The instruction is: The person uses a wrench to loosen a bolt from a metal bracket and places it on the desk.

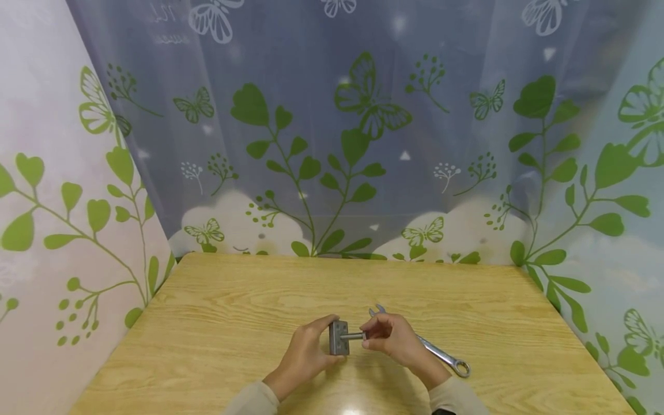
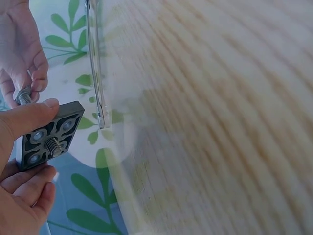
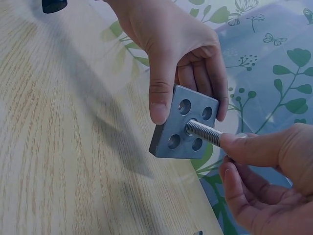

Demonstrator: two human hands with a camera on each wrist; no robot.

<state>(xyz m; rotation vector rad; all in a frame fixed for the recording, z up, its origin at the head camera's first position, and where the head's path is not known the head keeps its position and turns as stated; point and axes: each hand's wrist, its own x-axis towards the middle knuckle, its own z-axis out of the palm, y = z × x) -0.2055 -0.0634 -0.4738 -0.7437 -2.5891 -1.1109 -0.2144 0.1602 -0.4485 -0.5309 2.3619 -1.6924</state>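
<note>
My left hand (image 1: 306, 349) grips a square grey metal plate (image 3: 181, 105) by its edges, thumb on one side and fingers on the other. Several round holes sit near the plate's corners. A threaded bolt (image 3: 208, 133) runs through the middle hole, and its end (image 2: 55, 148) sticks out of the ribbed back face in the left wrist view. With thumb and fingertips, my right hand (image 1: 396, 343) pinches the bolt at its head end, which the fingers mostly cover in the right wrist view. Both hands hold the pieces above the table.
A combination wrench (image 1: 438, 351) lies on the wood-grain table (image 1: 238, 300) behind and to the right of the right hand, its open end partly past the fingers. Curtains (image 1: 311, 115) printed with leaves and butterflies hang behind the table and at both sides.
</note>
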